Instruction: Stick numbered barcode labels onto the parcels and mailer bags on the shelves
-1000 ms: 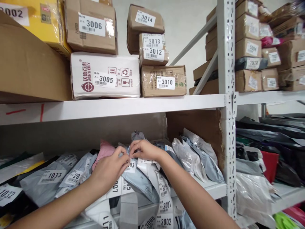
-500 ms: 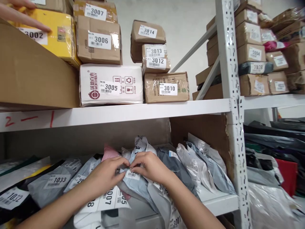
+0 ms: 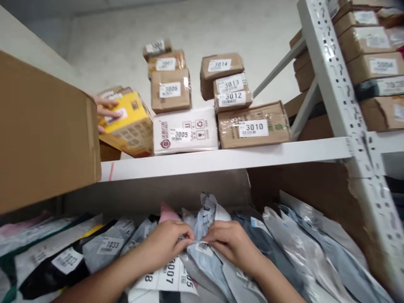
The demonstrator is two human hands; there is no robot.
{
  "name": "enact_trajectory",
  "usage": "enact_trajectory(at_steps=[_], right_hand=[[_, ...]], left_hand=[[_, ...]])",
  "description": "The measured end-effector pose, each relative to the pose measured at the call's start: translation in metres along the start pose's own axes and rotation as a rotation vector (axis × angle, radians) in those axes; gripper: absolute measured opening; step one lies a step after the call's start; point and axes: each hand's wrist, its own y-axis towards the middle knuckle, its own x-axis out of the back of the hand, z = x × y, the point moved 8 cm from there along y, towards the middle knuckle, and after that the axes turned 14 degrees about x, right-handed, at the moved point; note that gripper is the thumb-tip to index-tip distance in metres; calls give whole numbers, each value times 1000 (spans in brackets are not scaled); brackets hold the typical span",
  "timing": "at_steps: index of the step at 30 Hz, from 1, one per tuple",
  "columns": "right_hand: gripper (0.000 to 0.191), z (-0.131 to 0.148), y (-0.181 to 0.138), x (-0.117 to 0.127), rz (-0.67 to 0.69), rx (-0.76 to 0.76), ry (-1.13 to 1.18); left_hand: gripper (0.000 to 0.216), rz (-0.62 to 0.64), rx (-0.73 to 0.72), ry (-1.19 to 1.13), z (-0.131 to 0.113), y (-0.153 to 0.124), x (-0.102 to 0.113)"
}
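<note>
My left hand and my right hand meet over a row of plastic mailer bags on the lower shelf. Both pinch the top of a light blue-grey mailer bag with a small white barcode label, thumbs and fingers pressed together. Below my left hand lie white bags with big labels reading 3007 and 3005. A pink bag stands just behind my left hand. Grey and white bags lean to the right of my right hand.
The white upper shelf carries numbered cartons such as 3010 and 3005. Another person's hand rests on a yellow box. A large brown carton juts out at left. A grey perforated upright stands at right.
The view has tilted upward and shifted, so the shelves sit lower in the picture. My hands stay pinched on the same bag. The other person's hand has moved onto the yellow box.
</note>
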Motion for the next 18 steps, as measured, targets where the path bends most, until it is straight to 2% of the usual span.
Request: enact_trajectory(at_steps=[6, 13, 18], right_hand=[[9, 5, 10, -13, 181, -44, -451], [7, 10, 7, -22, 132, 72, -598], [33, 14, 13, -21, 116, 120, -673]], left_hand=[[13, -80, 94, -71, 10, 4, 4], [17, -65, 97, -128, 9, 2, 2], [14, -97, 31, -122, 7, 3, -3]])
